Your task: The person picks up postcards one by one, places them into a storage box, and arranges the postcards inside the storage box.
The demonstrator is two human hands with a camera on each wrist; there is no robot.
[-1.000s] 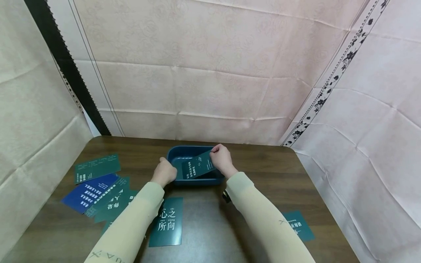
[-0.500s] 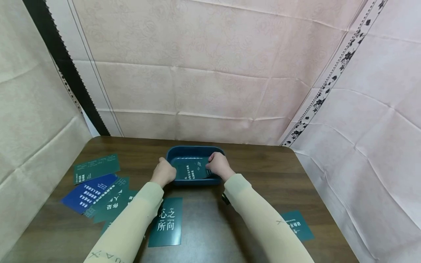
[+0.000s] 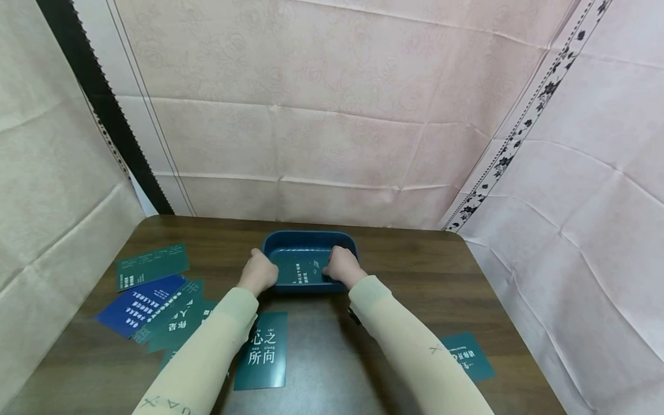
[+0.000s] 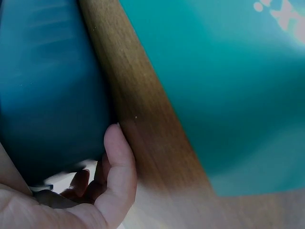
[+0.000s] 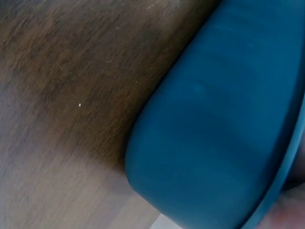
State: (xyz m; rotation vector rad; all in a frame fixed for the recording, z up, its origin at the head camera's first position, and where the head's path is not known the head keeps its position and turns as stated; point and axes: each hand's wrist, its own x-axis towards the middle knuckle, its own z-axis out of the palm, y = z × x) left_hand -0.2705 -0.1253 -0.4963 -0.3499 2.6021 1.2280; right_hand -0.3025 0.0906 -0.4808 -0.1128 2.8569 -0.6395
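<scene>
A dark blue plastic tray [image 3: 308,237] stands at the table's far side. My left hand [image 3: 258,272] grips its left end; the left wrist view shows the thumb [image 4: 119,152] against the tray wall and curled fingers below. Inside the tray lies a green card [image 3: 306,270] with white print. Over the tray's right part, my right hand [image 3: 344,267] holds the card's right end with bent fingers; the fingertips are partly hidden. In the right wrist view the tray's outer wall [image 5: 209,129] covers most of that hand.
Left on the wooden table [image 3: 321,334] are a green card [image 3: 153,266], a blue card [image 3: 142,304] and several overlapping green cards [image 3: 181,323]. Another green card [image 3: 261,360] lies in front of the tray, and one [image 3: 469,356] at the right, partly behind the sleeve. Cloth walls [image 3: 321,144] surround the table.
My right hand has moved down and slightly left into the tray. The card, tilted up at its right end before, now lies lower and flatter. My left hand has stayed on the tray.
</scene>
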